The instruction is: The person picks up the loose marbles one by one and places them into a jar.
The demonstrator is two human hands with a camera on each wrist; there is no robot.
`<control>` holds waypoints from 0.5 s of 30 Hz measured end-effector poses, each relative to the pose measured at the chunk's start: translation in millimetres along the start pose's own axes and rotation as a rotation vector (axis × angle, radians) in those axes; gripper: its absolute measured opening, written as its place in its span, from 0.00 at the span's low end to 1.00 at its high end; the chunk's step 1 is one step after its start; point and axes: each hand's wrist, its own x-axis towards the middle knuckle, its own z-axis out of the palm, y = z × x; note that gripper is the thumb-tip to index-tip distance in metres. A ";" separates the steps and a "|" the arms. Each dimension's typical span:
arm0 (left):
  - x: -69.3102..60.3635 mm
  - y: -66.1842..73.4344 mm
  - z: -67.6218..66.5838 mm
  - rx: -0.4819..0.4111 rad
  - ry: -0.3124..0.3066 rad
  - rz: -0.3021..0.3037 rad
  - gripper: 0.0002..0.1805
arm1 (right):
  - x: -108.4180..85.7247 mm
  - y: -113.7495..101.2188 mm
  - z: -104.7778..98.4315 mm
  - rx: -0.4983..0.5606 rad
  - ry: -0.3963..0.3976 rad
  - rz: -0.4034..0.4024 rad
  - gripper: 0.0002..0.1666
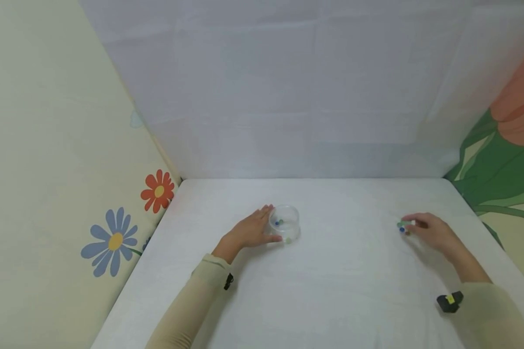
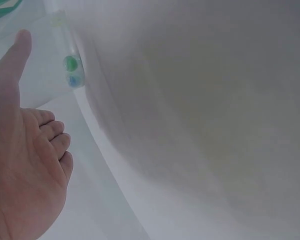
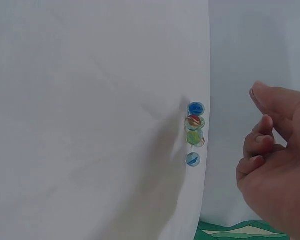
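Note:
My left hand (image 1: 250, 229) rests against the left side of a clear round container (image 1: 295, 227), its fingers behind and its thumb along the near side. A green marble (image 2: 70, 63) and a blue marble (image 2: 74, 80) show through the container's wall in the left wrist view, with a pale greenish one (image 2: 57, 19) farther along. On the right, my right hand (image 1: 432, 232) hovers close to a small cluster of glass marbles (image 3: 194, 137). Thumb and forefinger stand apart in the right wrist view, the other fingers loosely bent. No marble shows between them there.
A white cloth (image 1: 332, 291) covers the table, and a white sheet (image 1: 262, 97) hangs behind it. Flower-printed walls (image 1: 113, 242) flank both sides. Each wrist carries a small black device (image 1: 450, 301).

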 end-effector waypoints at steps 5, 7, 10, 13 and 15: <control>-0.2 1.1 -0.7 0.008 -0.004 -0.006 0.59 | -3.1 -6.4 4.8 0.024 -0.003 0.004 0.25; 0.0 1.0 -0.6 0.009 -0.005 -0.008 0.59 | -4.2 -8.1 7.0 0.028 0.001 0.001 0.25; 0.5 0.8 -0.1 0.005 -0.001 -0.007 0.59 | -5.3 -10.6 10.4 0.026 0.005 -0.018 0.24; 0.9 0.2 1.2 0.011 0.003 -0.011 0.59 | -5.5 -14.8 14.5 0.021 0.009 -0.029 0.24; 0.8 -0.1 1.7 0.016 0.003 -0.013 0.59 | -5.3 -18.6 17.5 0.032 0.010 -0.030 0.24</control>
